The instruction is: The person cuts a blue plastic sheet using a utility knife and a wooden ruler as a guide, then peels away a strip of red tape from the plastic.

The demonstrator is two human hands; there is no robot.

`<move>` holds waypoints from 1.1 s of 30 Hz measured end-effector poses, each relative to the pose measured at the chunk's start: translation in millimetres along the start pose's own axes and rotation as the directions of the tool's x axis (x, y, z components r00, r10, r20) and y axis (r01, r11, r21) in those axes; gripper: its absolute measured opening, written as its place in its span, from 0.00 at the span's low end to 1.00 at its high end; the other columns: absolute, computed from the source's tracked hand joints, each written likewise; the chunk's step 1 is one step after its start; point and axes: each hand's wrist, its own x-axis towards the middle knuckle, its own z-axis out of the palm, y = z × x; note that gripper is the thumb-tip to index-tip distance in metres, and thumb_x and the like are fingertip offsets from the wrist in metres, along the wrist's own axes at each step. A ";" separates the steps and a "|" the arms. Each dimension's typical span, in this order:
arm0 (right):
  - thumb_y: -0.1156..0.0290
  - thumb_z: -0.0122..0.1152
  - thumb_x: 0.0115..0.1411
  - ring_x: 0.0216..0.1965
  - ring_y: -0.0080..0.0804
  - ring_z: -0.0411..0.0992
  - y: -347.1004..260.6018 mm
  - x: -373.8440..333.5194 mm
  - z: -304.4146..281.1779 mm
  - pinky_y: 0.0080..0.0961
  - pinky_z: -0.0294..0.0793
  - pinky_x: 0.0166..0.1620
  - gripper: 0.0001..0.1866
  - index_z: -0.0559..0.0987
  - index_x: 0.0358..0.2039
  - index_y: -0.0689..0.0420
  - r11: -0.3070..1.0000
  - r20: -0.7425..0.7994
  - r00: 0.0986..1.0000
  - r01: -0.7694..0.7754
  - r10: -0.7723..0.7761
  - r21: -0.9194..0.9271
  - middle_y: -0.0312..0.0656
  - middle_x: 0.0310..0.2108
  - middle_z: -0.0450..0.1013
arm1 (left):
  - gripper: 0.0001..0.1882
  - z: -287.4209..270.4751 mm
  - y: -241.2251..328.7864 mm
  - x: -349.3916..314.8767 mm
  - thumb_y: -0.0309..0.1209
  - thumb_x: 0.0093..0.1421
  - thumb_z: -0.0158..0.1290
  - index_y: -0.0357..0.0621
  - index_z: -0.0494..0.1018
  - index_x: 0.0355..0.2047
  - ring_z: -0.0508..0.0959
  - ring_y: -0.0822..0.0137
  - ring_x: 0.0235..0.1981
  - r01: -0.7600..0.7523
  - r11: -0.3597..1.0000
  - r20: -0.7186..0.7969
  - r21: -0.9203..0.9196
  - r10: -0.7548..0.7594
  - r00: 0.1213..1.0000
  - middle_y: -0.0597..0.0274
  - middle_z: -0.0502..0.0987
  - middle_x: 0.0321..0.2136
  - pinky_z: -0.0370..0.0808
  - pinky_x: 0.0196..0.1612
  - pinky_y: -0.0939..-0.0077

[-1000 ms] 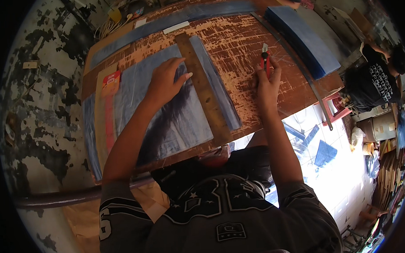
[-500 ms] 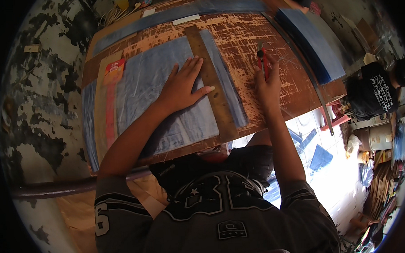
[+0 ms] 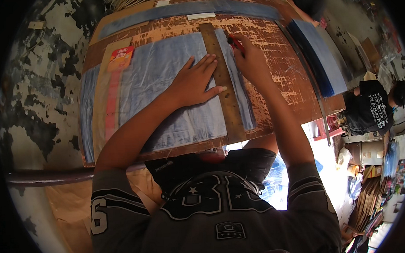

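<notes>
My left hand [image 3: 194,84] lies flat with fingers spread, pressing on a bluish plastic sheet [image 3: 164,58] and touching the left edge of a long brown ruler [image 3: 223,88]. Closed around a red utility knife [image 3: 236,43] with a black part is my right hand [image 3: 253,64]. It is just right of the ruler, toward its far end, above a narrow margin of the blue sheet [image 3: 248,109]. The fingers and glare hide whether the blade touches the plastic.
A scratched brown table [image 3: 278,57] carries everything. A long blue strip [image 3: 163,17] and a white piece [image 3: 201,16] lie at the far side. A thin metal bar [image 3: 305,67] and stacked blue sheets [image 3: 318,60] are rightward. A red label [image 3: 120,58] lies left; a person in black [image 3: 370,107] is beyond the table.
My right hand has moved left and away from me with the knife, from bare table to beside the ruler's far part. My left hand stays on the sheet; the view has shifted slightly.
</notes>
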 end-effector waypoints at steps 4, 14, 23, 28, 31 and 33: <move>0.69 0.58 0.63 0.36 0.63 0.80 -0.6 24.9 21.0 0.54 0.78 0.41 0.18 0.77 0.54 0.58 0.995 0.013 0.999 0.031 -0.030 -0.100 0.61 0.34 0.80 | 0.44 1.5 -4.7 1.9 0.59 0.69 0.49 0.30 0.61 0.68 0.62 0.48 0.72 -0.042 0.999 -0.023 0.029 0.042 0.999 0.40 0.62 0.70 0.54 0.73 0.41; 0.70 0.56 0.63 0.39 0.62 0.80 -7.7 39.8 28.1 0.52 0.80 0.44 0.20 0.79 0.55 0.58 0.993 0.056 0.996 0.075 -0.070 -0.091 0.60 0.37 0.81 | 0.43 0.3 -7.5 3.9 0.59 0.67 0.51 0.27 0.64 0.64 0.62 0.44 0.71 -0.070 0.997 -0.025 -0.020 0.069 0.997 0.36 0.64 0.67 0.57 0.71 0.37; 0.70 0.56 0.62 0.39 0.60 0.81 -6.8 41.1 34.9 0.52 0.80 0.45 0.19 0.80 0.54 0.57 0.980 0.056 0.993 0.116 -0.109 -0.163 0.59 0.36 0.81 | 0.45 1.2 -9.2 10.8 0.62 0.66 0.50 0.25 0.66 0.60 0.62 0.41 0.71 -0.087 0.996 0.017 0.007 0.087 0.996 0.32 0.64 0.66 0.57 0.70 0.33; 0.71 0.57 0.61 0.39 0.60 0.80 -7.9 42.6 28.5 0.53 0.79 0.45 0.21 0.80 0.55 0.57 0.974 0.107 0.988 0.132 -0.113 -0.185 0.60 0.36 0.81 | 0.49 2.3 -6.9 10.1 0.67 0.64 0.50 0.26 0.66 0.60 0.61 0.40 0.71 -0.078 0.997 0.042 0.020 0.078 0.996 0.32 0.63 0.66 0.57 0.70 0.33; 0.71 0.57 0.60 0.40 0.60 0.80 -16.2 41.8 20.2 0.52 0.79 0.46 0.20 0.81 0.53 0.58 0.978 0.133 0.987 0.113 -0.090 -0.176 0.61 0.37 0.80 | 0.51 3.3 -4.9 8.2 0.69 0.63 0.49 0.27 0.66 0.61 0.61 0.40 0.71 -0.065 0.997 0.040 0.037 0.064 0.997 0.33 0.62 0.67 0.56 0.70 0.34; 0.71 0.57 0.60 0.41 0.60 0.80 -17.8 36.8 16.6 0.52 0.78 0.46 0.20 0.82 0.52 0.59 0.984 0.136 0.987 0.101 -0.081 -0.149 0.61 0.38 0.80 | 0.51 2.3 -5.2 9.4 0.70 0.62 0.48 0.27 0.66 0.61 0.60 0.41 0.72 -0.064 0.997 0.061 0.037 0.061 0.996 0.33 0.62 0.67 0.56 0.70 0.34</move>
